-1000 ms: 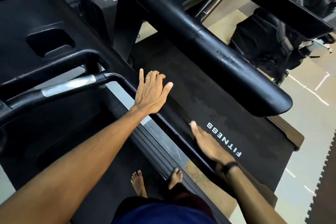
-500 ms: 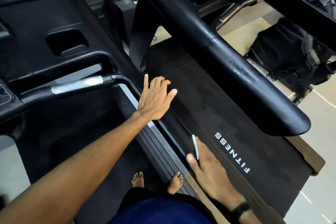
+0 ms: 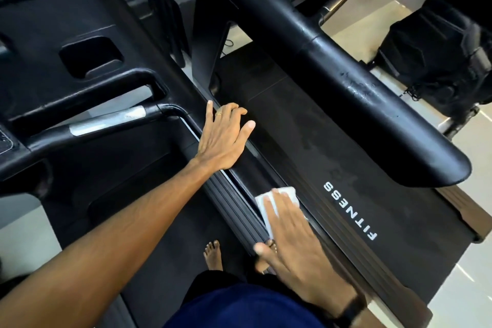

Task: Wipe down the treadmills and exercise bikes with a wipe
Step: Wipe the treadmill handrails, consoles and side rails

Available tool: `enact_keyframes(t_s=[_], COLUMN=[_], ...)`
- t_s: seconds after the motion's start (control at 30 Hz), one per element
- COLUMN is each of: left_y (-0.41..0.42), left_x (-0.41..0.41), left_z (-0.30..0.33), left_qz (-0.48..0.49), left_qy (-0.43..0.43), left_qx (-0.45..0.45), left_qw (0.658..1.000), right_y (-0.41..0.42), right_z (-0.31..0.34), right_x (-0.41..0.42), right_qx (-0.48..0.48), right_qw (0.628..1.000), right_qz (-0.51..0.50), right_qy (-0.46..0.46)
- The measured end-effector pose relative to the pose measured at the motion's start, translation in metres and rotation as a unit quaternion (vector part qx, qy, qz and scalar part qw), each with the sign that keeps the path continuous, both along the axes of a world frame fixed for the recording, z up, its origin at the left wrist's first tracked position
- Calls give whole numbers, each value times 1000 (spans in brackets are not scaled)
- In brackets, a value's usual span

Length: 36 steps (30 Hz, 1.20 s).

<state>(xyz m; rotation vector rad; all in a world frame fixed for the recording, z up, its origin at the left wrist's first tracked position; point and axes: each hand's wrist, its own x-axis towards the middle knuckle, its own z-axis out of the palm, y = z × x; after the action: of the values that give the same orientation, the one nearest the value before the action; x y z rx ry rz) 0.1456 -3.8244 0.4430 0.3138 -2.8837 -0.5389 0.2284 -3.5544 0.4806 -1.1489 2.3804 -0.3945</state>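
Lower centre, right hand [image 3: 290,231] presses wipe [image 3: 277,201] flat-fingered onto rail [image 3: 314,217]; left hand [image 3: 222,138], fingers spread and empty, braces mid-frame

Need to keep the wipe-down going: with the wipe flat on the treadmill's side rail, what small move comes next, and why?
Probably slide the right hand forward along the side rail, pressing the white wipe flat. The rail runs on ahead toward the left hand, which rests on its edge.

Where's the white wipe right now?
In the head view, lower centre: the white wipe lies flat under the right hand on the treadmill's side rail, just left of the FITNESS lettering.
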Motion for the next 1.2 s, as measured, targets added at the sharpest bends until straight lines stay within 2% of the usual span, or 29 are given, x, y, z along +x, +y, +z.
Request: enact_keyframes(t_s=[0.1, 0.17, 0.23, 0.27, 0.33, 0.43, 0.5, 0.53, 0.6, 0.67, 0.8, 0.87, 0.93, 1.03, 1.13, 1.2], left_y=[1, 0, 1, 1, 0, -2, -2, -2, -5, -7, -11, -19, -35, -67, -98, -115], left_x=[-1, -1, 0, 0, 0, 1, 2, 3, 9, 16, 20, 18, 10, -2, -17, -24], left_z=[1, 2, 3, 3, 3, 5, 7, 8, 10, 10, 8, 8, 9, 13, 15, 14], left_qz=[1, 4, 5, 5, 7, 7, 7, 8, 22, 26, 23, 22, 16, 33, 56, 67], left_qy=[0, -3, -6, -7, -4, 11, 22, 28, 39, 51, 66, 67, 64, 67, 54, 11], left_qx=[-1, 0, -3, -1, 0, 8, -1, -6, -9, -11, -14, -16, -16, -16, -34, -55], left_qw=[1000, 1000, 1000, 1000, 1000, 1000, 1000, 1000, 999, 998, 997, 997, 998, 997, 996, 996], right_y=[10, -9, -42, -61, -96, -106, -81, -63, -34, -29, -78, -113, -149, -180, -157, -129], right_z=[-7, -16, -22, -22, -19, -5, 2, 1, -4, -12, -22, -25, -25, -20, -9, -7], right_x=[-23, -53, -84, -94, -101, -76, -46, -35, -27, -34, -83, -110, -123, -106, -68, -47], right_qx=[34, 40, 26, 19, 8, 11, -15, -26, -13, 16, 33, 30, 16, 15, 16, 18], right_qw=[980, 934, 905, 909, 937, 991, 999, 998, 999, 994, 946, 930, 943, 987, 999, 999], right_qz=[-132, -226, -248, -233, -179, -56, 27, 50, 33, -44, -193, -212, -190, -110, -22, -6], right_qy=[-143, -275, -343, -346, -298, -120, -9, 10, -26, -95, -259, -300, -273, -117, 36, 47])
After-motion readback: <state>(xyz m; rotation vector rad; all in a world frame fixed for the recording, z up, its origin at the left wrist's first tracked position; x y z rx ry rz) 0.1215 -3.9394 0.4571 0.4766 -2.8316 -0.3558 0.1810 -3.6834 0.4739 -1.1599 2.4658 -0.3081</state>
